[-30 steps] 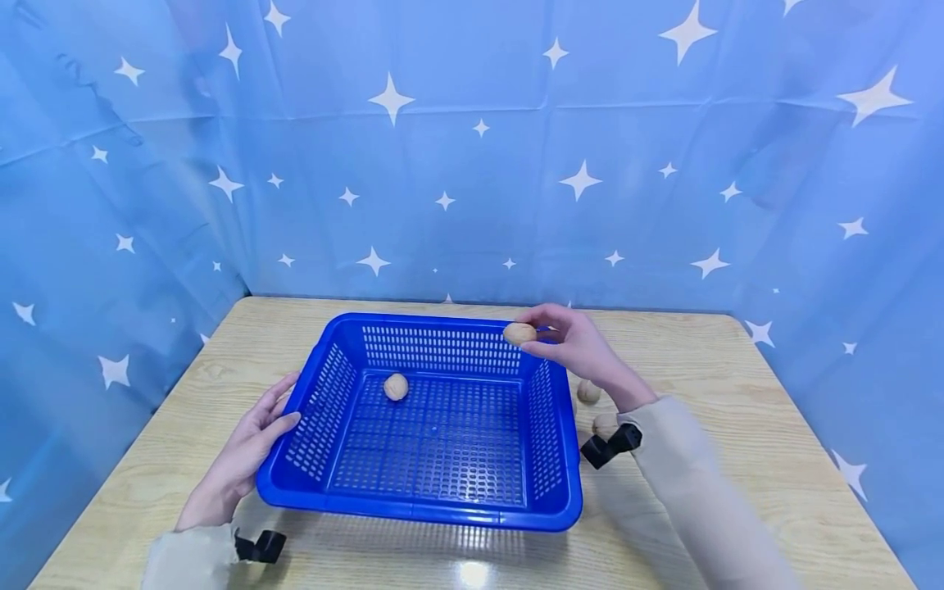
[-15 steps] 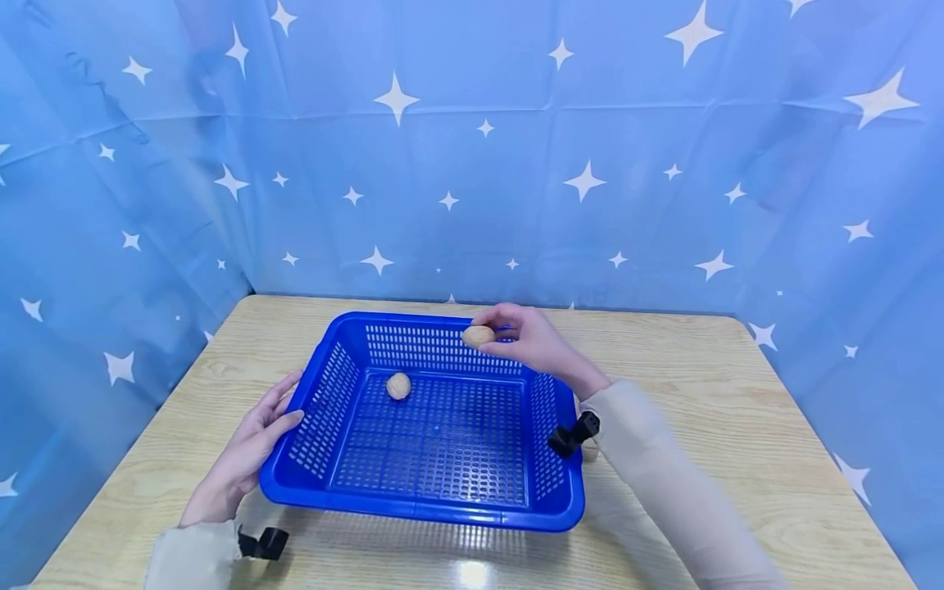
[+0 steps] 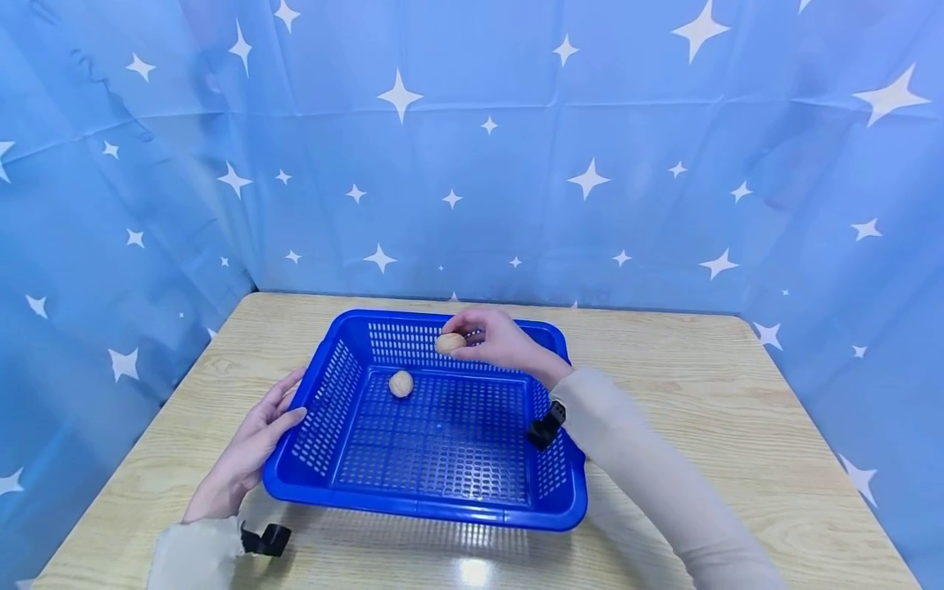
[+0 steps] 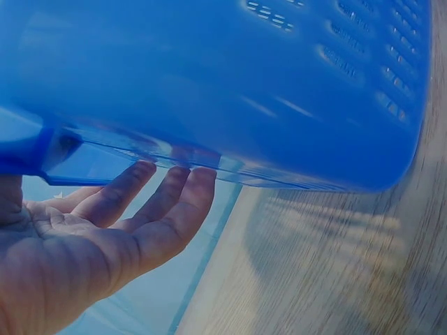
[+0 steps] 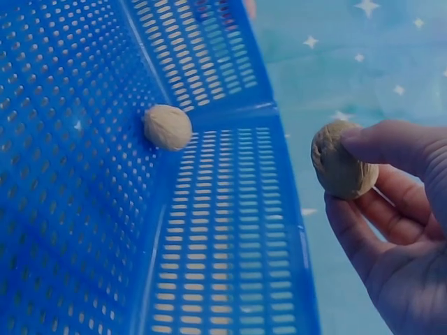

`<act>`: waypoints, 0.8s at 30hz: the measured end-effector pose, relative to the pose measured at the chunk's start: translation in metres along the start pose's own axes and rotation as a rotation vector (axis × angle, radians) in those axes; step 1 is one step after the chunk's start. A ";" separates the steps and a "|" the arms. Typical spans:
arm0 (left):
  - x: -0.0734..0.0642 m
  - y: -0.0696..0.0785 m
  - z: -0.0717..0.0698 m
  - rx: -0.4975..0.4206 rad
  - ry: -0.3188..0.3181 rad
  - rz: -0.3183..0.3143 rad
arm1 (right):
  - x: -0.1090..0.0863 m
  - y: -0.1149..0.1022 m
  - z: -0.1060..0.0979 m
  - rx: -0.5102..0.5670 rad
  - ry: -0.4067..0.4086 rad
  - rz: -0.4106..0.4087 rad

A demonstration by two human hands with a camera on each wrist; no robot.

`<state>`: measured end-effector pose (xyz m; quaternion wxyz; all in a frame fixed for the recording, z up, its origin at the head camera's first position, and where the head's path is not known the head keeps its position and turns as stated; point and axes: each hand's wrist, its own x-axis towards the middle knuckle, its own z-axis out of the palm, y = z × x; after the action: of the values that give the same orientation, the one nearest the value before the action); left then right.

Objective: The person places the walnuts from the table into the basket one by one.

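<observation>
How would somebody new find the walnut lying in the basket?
Start at the table and find the blue basket. On its floor, near the far left corner, lies a round tan walnut. The other walnut in sight is pinched in the right hand; no hand touches this one.

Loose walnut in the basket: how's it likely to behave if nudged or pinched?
The loose walnut will probably roll if nudged: it's nearly round. Slots in the floor of the blue basket might slow it. Its wrinkled shell looks stiff, so a pinch, as the right hand uses on the held walnut, should likely hold.
</observation>
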<state>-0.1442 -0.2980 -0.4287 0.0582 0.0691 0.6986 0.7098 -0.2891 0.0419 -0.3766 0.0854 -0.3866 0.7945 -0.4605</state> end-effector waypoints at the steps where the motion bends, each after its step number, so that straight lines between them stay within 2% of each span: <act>1: 0.000 0.000 0.000 0.000 0.000 -0.003 | 0.002 0.001 0.002 -0.003 -0.006 0.006; 10: 0.001 -0.001 -0.002 -0.019 0.003 0.002 | 0.018 0.006 0.022 -0.007 -0.084 0.047; 17: 0.001 -0.001 0.001 -0.023 0.006 0.009 | 0.022 0.014 0.039 -0.088 -0.162 0.080; 24: 0.001 -0.002 0.000 -0.017 0.003 0.017 | 0.024 0.021 0.047 -0.171 -0.232 0.102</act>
<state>-0.1452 -0.2981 -0.4311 0.0520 0.0734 0.6920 0.7163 -0.2938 -0.0006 -0.4149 0.1666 -0.4020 0.8343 -0.3384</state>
